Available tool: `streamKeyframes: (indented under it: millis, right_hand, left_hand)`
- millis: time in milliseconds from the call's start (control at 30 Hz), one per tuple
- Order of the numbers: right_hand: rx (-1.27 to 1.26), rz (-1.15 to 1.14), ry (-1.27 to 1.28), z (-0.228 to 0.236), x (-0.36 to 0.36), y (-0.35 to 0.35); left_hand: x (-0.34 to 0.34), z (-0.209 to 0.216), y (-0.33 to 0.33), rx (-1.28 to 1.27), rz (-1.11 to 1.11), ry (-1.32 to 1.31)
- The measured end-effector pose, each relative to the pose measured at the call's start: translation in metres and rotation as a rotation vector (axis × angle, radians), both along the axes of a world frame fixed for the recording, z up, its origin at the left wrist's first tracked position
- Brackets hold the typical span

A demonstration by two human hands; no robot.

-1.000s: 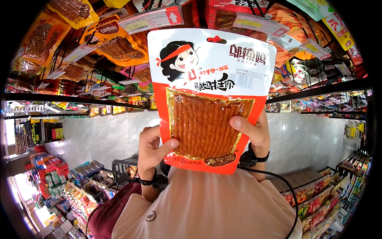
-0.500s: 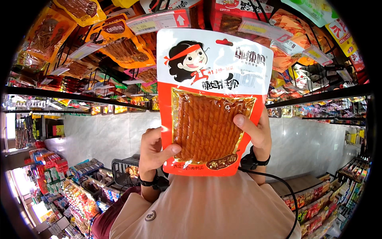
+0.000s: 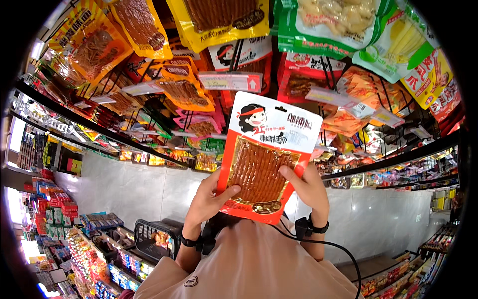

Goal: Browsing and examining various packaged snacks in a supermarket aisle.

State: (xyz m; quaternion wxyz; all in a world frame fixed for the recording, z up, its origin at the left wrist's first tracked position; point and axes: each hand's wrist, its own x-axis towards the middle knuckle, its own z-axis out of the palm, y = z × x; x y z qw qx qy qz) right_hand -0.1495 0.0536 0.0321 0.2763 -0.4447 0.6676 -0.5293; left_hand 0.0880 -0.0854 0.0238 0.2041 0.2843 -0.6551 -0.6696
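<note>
Between both hands I hold a flat red and white snack packet (image 3: 261, 167), its clear window showing reddish-brown twisted strips. A cartoon head with a red headband is printed on its white top, beside a hang hole. My left hand (image 3: 209, 199) grips the lower left edge, thumb on the front. My right hand (image 3: 307, 187) pinches the right edge, its thumb also over the window. The fingers behind the packet are hidden. Just beyond the packet's top, similar red and white packets (image 3: 249, 55) hang on a rack hook behind a price tag (image 3: 230, 81).
Hanging snack packets fill the rack ahead, among them a yellow packet (image 3: 219, 22) and a green packet (image 3: 326, 27). A dark rail (image 3: 393, 162) runs along the rack. A black shopping basket (image 3: 149, 241) with goods stands at lower left. A black cable (image 3: 343, 249) trails from my right side.
The packet, still in both hands, now appears smaller, lower and tilted clockwise. More of the rack's upper packets and more of the basket have come into view.
</note>
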Motion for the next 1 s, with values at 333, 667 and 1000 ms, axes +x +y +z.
streamKeyframes:
  millis: [333,667,1000]
  right_hand:
    - [0.040,0.113,-0.098,0.004,-0.014,-0.005]
    - [0.083,0.122,-0.102,-0.006,-0.012,0.002]
    - [0.120,0.103,-0.056,-0.008,-0.017,0.001]
  left_hand:
    - [-0.004,-0.018,-0.048,-0.098,0.240,0.201]
    - [-0.003,-0.011,-0.058,-0.210,0.102,0.133]
    - [0.007,-0.012,-0.069,-0.239,0.077,0.127]
